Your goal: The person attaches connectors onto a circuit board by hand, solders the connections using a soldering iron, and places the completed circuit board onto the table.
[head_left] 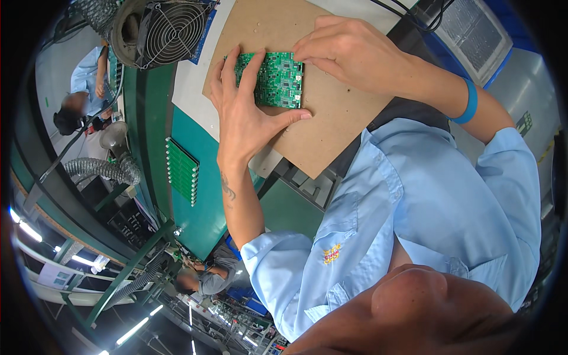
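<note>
A green circuit board (pixel 278 80) packed with small components lies on a brown board (pixel 313 142) on the bench. My left hand (pixel 242 112) spans it, with fingers over its far and left part and the thumb by its near right corner, gripping it in place. At the board's far right corner, my right hand (pixel 355 56) is closed in a pinch, its fingertips touching or very near the edge. Whatever lies between those fingertips is hidden.
Another green circuit panel (pixel 182 171) with pale edge connectors lies on the green bench mat (pixel 198 219) at left. A fan with a wire guard (pixel 174 34) stands at the far left. Ducting (pixel 106 170) and two other people (pixel 89 83) (pixel 216 275) are beyond.
</note>
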`<state>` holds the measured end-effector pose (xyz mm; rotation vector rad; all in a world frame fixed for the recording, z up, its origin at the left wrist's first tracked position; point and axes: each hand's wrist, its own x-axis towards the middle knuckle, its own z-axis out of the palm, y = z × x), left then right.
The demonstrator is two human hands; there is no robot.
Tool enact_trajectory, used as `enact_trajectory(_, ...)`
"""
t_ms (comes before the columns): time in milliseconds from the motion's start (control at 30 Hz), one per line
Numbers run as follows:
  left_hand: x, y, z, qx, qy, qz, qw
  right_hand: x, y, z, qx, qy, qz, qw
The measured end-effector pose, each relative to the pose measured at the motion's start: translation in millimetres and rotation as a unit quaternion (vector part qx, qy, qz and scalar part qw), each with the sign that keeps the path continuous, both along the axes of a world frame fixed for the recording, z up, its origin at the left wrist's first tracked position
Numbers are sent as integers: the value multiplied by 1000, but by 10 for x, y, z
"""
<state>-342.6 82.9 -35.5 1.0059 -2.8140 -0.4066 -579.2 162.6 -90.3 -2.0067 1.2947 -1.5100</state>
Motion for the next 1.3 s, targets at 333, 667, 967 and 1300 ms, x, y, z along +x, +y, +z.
enact_trajectory(333, 7, 18, 12, -4, -9, 3, 1000, 42, 38, 47, 27, -5, -18, 999)
enact_trajectory(667, -6, 38, 33, -8, -16, 6, 1000, 36, 33, 14, 31, 11, -15, 999)
enact_trajectory(967, -3, 22, 24, -1, -21, 8, 1000, 9, 37, 103, 65, 29, -7, 997)
enact_trajectory(1300, -18, 61, 30, -1, -20, 17, 1000, -36, 42, 94, 49, 30, 4, 998)
